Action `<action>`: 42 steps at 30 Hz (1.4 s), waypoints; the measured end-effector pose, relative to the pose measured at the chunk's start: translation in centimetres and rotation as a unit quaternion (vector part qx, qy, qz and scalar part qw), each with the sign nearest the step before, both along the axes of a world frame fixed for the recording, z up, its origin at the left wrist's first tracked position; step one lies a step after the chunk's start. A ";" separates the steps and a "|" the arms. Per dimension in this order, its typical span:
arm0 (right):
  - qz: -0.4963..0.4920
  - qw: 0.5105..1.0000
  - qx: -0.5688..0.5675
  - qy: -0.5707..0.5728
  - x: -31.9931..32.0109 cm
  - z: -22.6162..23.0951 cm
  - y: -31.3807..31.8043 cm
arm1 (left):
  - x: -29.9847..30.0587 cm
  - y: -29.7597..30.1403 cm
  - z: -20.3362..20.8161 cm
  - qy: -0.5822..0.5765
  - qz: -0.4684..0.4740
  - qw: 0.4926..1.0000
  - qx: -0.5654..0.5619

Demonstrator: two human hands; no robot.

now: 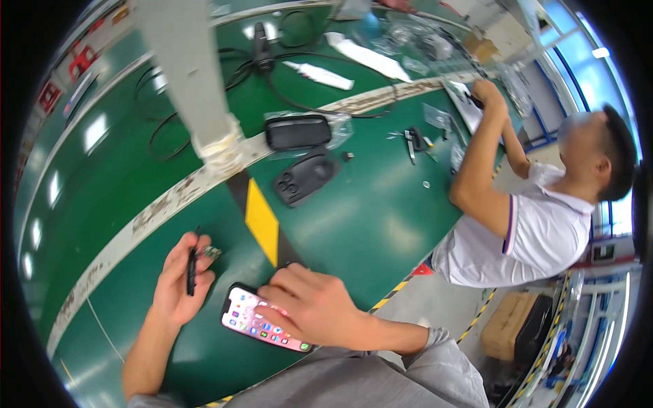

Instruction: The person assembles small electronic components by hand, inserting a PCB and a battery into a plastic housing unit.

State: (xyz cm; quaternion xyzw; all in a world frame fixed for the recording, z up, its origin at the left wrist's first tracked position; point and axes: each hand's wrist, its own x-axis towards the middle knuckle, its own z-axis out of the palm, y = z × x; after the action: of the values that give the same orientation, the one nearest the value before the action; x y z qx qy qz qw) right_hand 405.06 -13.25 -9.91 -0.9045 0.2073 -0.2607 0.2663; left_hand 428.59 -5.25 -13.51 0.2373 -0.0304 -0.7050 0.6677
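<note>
My left hand [183,279] is raised over the green bench, its fingers closed on a slim black part [191,272]. A small green circuit board [212,252] shows at the same fingertips; whether it is joined to the black part I cannot tell. To the right lies a smartphone [246,318], screen up and lit with rows of app icons on pink. My right hand [316,302] covers its upper right part, fingers curled at the far edge and one digit across the screen. Beyond the hands sit a black case with round openings [306,178] and a black zip pouch [297,132].
A grey post [187,75] rises from the bench beside a yellow-black tape strip [262,221]. Black cables [262,61], white tubes [320,75] and plastic bags lie farther back. At right, a co-worker [537,224] in a white shirt handles something near small loose parts [417,139].
</note>
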 end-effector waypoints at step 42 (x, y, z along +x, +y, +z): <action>-0.039 0.994 0.097 -0.032 0.9 0.0 1.9 | 3.1 0.9 -2.3 -0.010 0.058 0.997 -0.056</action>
State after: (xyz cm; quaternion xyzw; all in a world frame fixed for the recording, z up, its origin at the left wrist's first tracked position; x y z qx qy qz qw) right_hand 405.95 -11.37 -9.87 -0.8569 0.2581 -0.2783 0.3488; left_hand 431.66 -4.34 -15.78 0.2076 -0.0626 -0.6597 0.7196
